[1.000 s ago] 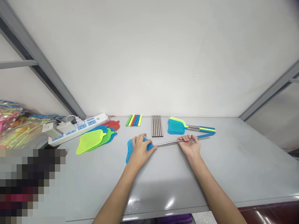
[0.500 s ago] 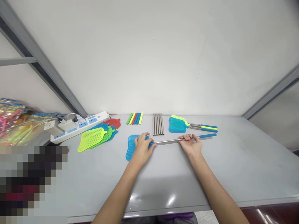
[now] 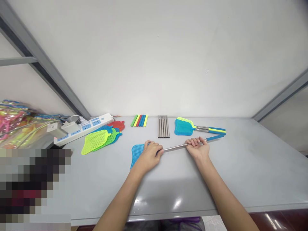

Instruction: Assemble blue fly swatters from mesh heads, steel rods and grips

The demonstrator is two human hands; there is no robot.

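Note:
A fly swatter (image 3: 175,147) with a blue mesh head, an extended metal rod and a blue grip lies across both hands. My left hand (image 3: 152,155) is closed around the neck where the head joins the rod, covering part of the mesh. Palm up, my right hand (image 3: 197,147) has its fingers curled around the rod close to the blue grip. Just beyond it lie finished-looking swatters (image 3: 184,127) with blue and yellow-green heads, stacked together, their rods short. Several metal tubes (image 3: 163,126) lie side by side beyond the hands.
Several coloured grip sleeves (image 3: 139,120) lie in a row near the wall. Loose swatter heads (image 3: 96,141) overlap at left, beside a white power strip (image 3: 84,129) with plugs. Plastic-wrapped goods (image 3: 16,125) sit at far left. The grey table (image 3: 252,166) meets a wall (image 3: 156,64).
My left hand has moved slightly right and nearer to me with the swatter's neck. The swatter is tilted more, its grip end now meeting the stacked swatters' handles in view.

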